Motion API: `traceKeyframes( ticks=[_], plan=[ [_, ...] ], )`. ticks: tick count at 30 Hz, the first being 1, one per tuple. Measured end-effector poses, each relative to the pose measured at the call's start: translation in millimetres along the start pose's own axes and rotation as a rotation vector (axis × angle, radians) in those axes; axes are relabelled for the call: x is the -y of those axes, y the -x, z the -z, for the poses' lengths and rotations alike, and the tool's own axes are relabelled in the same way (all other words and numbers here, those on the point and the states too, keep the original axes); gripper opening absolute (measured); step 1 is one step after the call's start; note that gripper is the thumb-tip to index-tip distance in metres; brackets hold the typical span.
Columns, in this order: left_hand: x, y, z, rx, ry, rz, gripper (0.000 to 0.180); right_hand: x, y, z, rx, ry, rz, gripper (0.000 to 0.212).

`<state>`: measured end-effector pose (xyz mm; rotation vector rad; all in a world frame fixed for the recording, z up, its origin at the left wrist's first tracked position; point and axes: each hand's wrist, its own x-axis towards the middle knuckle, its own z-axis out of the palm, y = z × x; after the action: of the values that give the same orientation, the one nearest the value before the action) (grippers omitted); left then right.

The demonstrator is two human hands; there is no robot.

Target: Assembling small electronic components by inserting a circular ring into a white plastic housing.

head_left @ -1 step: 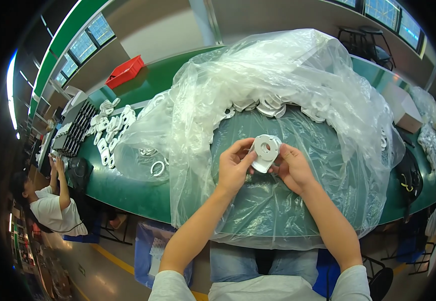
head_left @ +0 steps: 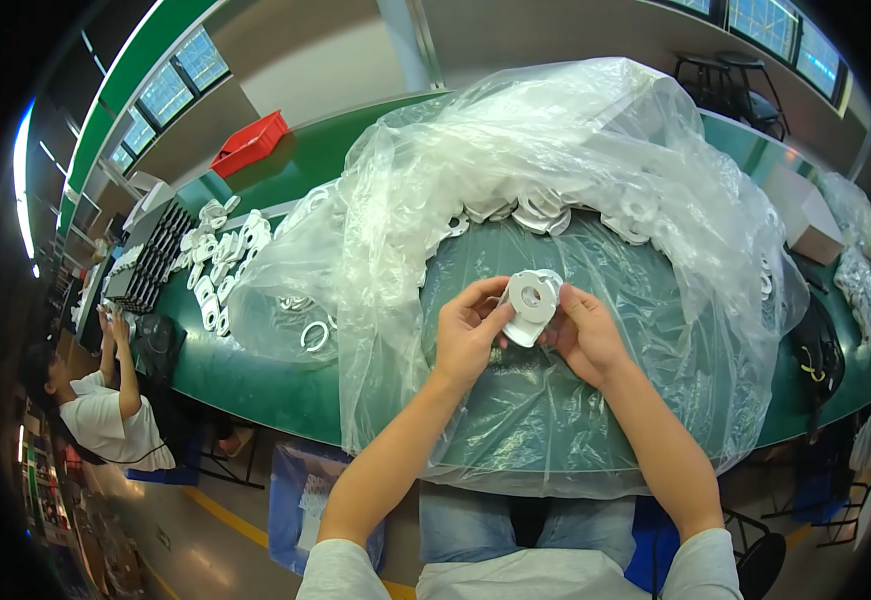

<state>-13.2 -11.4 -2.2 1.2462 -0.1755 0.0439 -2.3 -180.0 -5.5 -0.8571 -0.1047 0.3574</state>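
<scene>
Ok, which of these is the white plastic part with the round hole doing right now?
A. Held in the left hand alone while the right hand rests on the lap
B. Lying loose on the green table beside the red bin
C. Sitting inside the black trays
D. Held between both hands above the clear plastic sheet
D: the white plastic part is pinched between the left hand and the right hand, above the clear plastic sheet.
</scene>
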Motion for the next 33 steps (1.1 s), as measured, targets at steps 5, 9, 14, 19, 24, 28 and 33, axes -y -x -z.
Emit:
traceKeyframes(
  ticks=[5,9,14,19,24,28,33],
  plan=[
    [-3,1,-4,0.100,-0.051,0.019,0.032,3,-1,3,-0.065,-0.026,-0.061,0.025],
    [0,3,-3,0.151,-0.151,-0.044,0.036,7,2,-4,0.007,0.209,-0.200,0.018],
    [1,3,-2,0.160,-0.207,-0.052,0.031,6,2,-2,-0.069,0.443,-0.091,0.018],
    [5,0,0,0.055,-0.223,-0.052,0.025,2,0,7,0.018,0.316,0.006,0.028],
    [4,-1,4,0.016,-0.236,-0.031,0.020,6,4,0,0.112,0.280,0.006,0.045],
    [2,1,2,-0.005,-0.276,-0.054,0.020,3,2,5,0.150,0.371,0.064,0.047],
    [-8,6,-6,-0.078,-0.471,-0.287,0.022,5,4,-3,0.117,0.315,0.032,0.036]
  ],
)
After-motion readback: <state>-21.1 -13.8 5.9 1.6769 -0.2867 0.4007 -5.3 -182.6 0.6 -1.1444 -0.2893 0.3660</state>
